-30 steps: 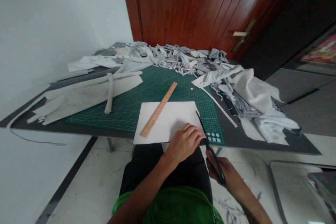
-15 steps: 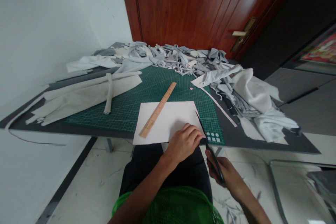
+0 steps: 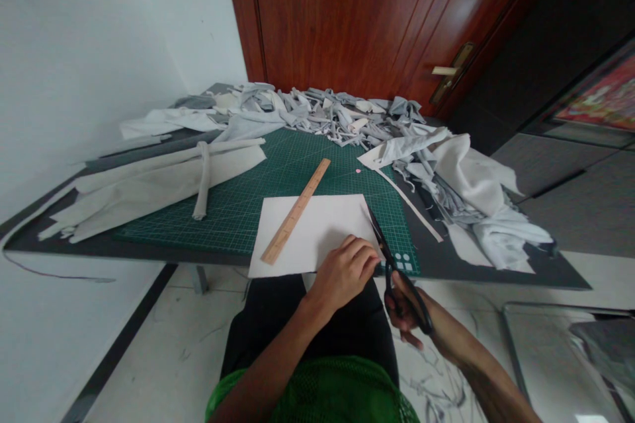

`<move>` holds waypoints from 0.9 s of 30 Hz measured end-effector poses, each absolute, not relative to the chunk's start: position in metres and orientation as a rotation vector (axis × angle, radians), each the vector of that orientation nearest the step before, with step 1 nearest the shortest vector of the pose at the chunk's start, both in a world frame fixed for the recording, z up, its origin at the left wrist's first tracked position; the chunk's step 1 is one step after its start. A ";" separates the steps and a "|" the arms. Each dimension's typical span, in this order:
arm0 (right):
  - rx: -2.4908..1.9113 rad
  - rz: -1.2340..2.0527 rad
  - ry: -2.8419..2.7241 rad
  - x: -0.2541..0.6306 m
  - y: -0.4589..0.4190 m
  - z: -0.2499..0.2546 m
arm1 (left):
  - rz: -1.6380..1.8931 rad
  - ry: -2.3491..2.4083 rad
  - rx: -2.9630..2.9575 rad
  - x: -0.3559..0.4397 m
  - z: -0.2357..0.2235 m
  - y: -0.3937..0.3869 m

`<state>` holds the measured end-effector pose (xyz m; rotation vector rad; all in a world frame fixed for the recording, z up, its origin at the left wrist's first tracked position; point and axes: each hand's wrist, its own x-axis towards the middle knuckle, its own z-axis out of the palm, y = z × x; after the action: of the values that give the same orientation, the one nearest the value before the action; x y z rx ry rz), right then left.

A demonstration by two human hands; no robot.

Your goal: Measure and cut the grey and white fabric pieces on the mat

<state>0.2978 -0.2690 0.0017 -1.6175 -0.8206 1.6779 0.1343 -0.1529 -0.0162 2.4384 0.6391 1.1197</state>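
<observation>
Well, left hand [image 3: 343, 271]: relaxed, pressing down on a white paper sheet [image 3: 307, 231], not gripping it.
Right hand [image 3: 407, 310]: clenched around black scissors [image 3: 397, 271], blades at the sheet's right edge.
Sheet: on a green cutting mat [image 3: 322, 158], under a wooden ruler [image 3: 295, 211].

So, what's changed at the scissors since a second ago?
The right hand has turned slightly and its fingers have spread, so the handles of the black scissors now stand further apart. Their blades remain at the right edge of the white sheet. The left hand stays on the sheet, and the wooden ruler hasn't moved.
</observation>
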 end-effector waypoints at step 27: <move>-1.838 1.573 -0.907 0.294 -0.231 0.035 | 1.324 0.563 2.175 0.131 -0.009 -0.151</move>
<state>0.2936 -0.2314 0.0352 -1.8379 -0.9073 1.5729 0.1306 -0.1508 -0.0091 2.1747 0.5631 1.3237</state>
